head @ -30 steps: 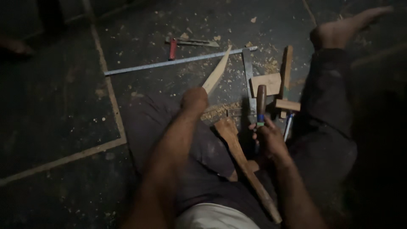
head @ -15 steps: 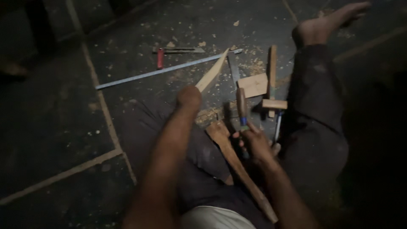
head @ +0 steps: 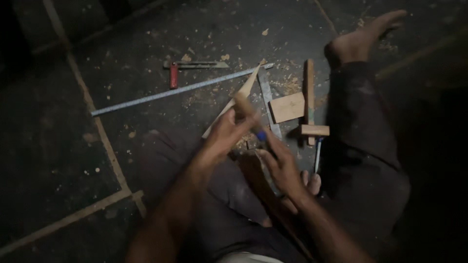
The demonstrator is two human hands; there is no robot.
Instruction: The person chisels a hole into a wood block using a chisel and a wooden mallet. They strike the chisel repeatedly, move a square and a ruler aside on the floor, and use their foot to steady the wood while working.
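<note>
My left hand (head: 229,131) has a closed grip on a wooden-handled tool (head: 246,109) over the pale wood strip (head: 239,97) on the floor (head: 146,48). My right hand (head: 280,163), grip half open, touches it. I judge I'm trimming; next calls for steadying the strip.

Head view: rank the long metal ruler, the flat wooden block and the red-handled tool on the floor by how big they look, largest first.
1. Long metal ruler, by far the longest.
2. Red-handled tool, counting its grey blade.
3. Flat wooden block; shorter but wider, so these two are close.
</note>
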